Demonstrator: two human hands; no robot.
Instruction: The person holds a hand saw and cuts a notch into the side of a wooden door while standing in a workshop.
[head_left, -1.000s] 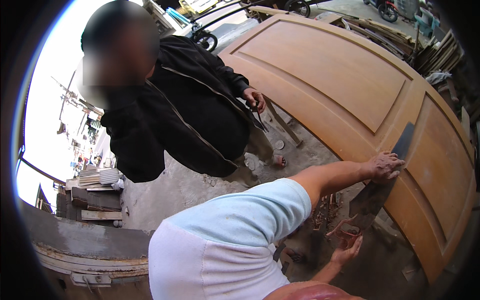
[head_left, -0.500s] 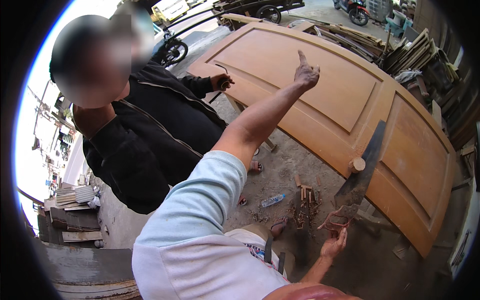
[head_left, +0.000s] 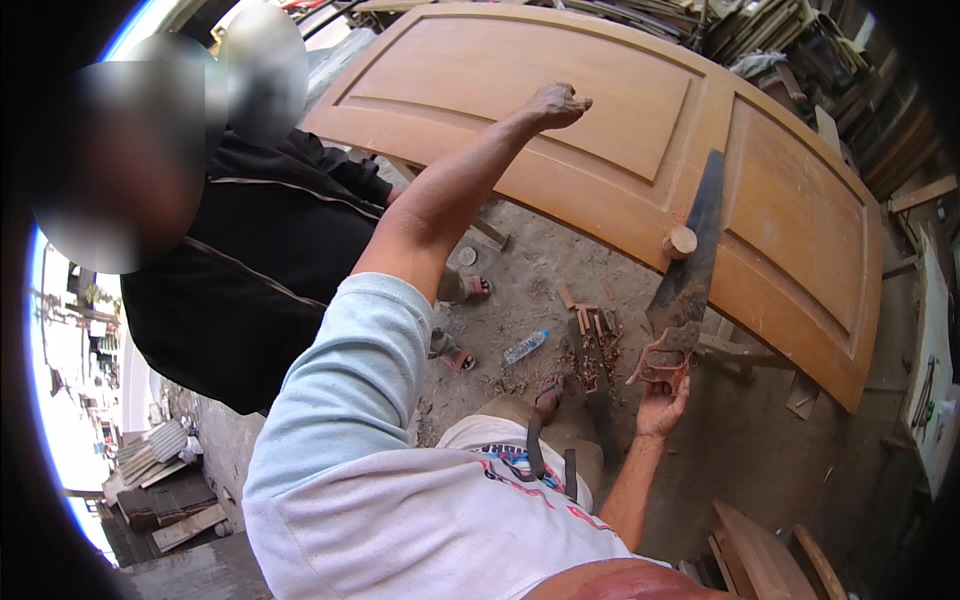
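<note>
One saw (head_left: 690, 283), one door (head_left: 612, 135), one bottle (head_left: 526, 346)

A brown panelled door (head_left: 640, 110) lies flat like a table top, and a wooden support (head_left: 740, 352) is visible below its near edge. On the door there is a short round piece of wood (head_left: 682, 241), close to this edge, with a little sawdust (head_left: 679, 212) beside it. The blade of a handsaw (head_left: 706, 225) lies over the same edge, just beside the round piece. The floor (head_left: 540, 245) is grey and dusty. On it lie a clear plastic bottle (head_left: 526, 346), small wood strips (head_left: 597, 320), many shavings (head_left: 590, 375) and a pale disc (head_left: 467, 256).
</note>
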